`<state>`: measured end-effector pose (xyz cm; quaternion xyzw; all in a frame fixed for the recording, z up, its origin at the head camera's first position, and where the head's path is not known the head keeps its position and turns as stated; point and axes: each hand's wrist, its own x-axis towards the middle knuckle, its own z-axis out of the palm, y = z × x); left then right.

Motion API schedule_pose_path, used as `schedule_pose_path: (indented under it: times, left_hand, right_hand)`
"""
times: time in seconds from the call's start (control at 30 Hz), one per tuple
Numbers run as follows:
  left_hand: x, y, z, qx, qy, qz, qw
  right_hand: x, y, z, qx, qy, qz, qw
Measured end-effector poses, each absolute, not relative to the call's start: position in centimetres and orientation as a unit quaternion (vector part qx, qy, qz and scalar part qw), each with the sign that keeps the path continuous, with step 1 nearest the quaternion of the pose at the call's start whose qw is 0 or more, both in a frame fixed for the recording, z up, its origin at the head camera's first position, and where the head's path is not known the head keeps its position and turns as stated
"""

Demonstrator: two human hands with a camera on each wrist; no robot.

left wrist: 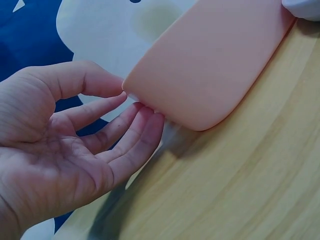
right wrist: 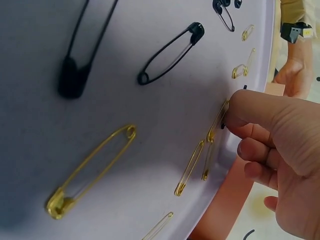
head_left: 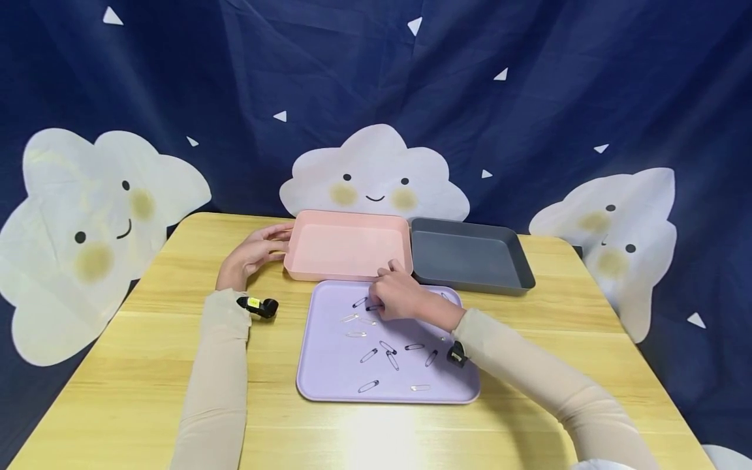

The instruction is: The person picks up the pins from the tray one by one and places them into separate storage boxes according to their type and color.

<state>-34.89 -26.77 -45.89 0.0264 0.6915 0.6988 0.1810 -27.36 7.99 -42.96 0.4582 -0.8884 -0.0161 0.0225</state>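
My left hand (head_left: 258,251) is at the left end of the pink tray (head_left: 352,248), its thumb and loosely bent fingertips touching the outer wall and rim, as the left wrist view shows. Over the far part of the lilac tray (head_left: 329,365), my right hand (head_left: 399,294) has thumb and forefinger together at a black safety pin (head_left: 373,307). Both dark ends of that pin poke out beside the fingertips in the right wrist view; its middle is hidden. Gold safety pins (right wrist: 190,167) lie close to these fingers. More black safety pins (head_left: 369,386) are scattered nearer the front.
A dark grey tray (head_left: 470,254) stands right of the pink one, both behind the lilac tray. Everything is on a wooden table (head_left: 282,418). A blue curtain (head_left: 329,72) with cloud faces hangs behind. Each wrist wears a small black camera (head_left: 258,306).
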Motion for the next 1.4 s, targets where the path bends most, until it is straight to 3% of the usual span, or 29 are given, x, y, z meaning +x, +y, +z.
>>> schedule_pose_path:
  times: [0.77, 1.4]
  left_hand:
    - [-34.9, -27.0, -45.7, 0.022, 0.688, 0.702, 0.179]
    - [-34.7, -26.8, -45.6, 0.008, 0.689, 0.701, 0.186]
  right_hand:
    - [-28.3, 8.0, -41.2, 0.479, -0.875, -0.006, 0.067]
    - [-33.8, 8.8, -36.6, 0.431, -0.895, -0.009, 0.116]
